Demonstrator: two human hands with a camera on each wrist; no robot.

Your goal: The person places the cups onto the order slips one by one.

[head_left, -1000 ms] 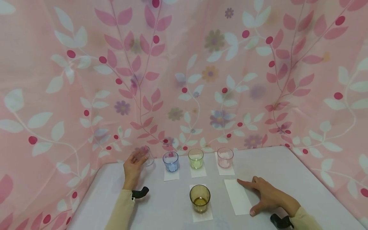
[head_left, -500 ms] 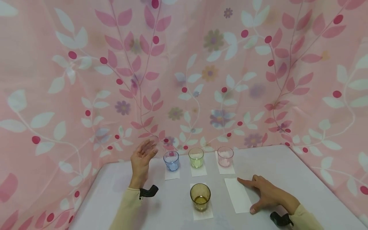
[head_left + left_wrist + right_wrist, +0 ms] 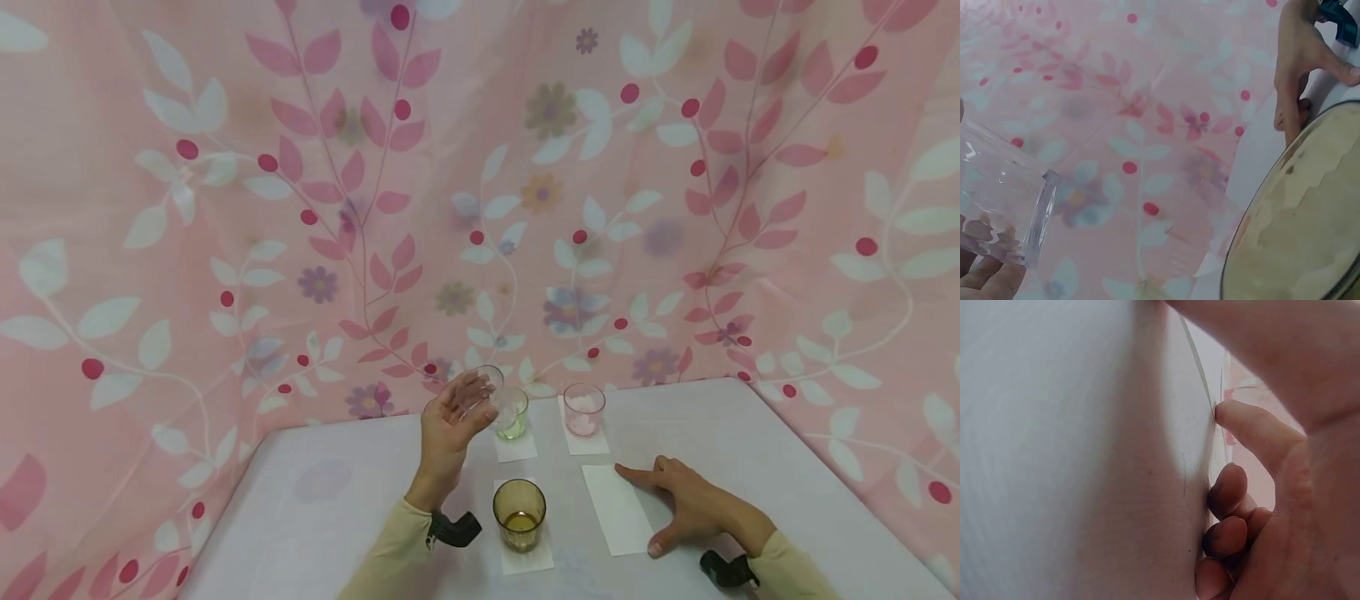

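Observation:
My left hand [image 3: 442, 442] grips a clear glass [image 3: 487, 385], raised above the table, its rim overlapping the green glass [image 3: 513, 428] in the head view. In the left wrist view the clear glass [image 3: 1000, 187] lies sideways among the fingers at the left edge. The blue glass is hidden behind my left hand. My right hand [image 3: 701, 504] rests on the table, index finger and thumb stretched out to the right edge of a blank white paper [image 3: 618, 512], its other fingers bent. An amber glass [image 3: 519, 517] stands on another paper, between my hands.
A pink glass [image 3: 583, 412] stands on white paper in the back row, right of the green one. Behind the white table [image 3: 315, 517] hangs a pink leaf-patterned curtain [image 3: 420, 183].
My left hand has lifted the clear glass from the table's back left and carried it rightward, now in front of the blue glass. My right hand has stayed at the paper.

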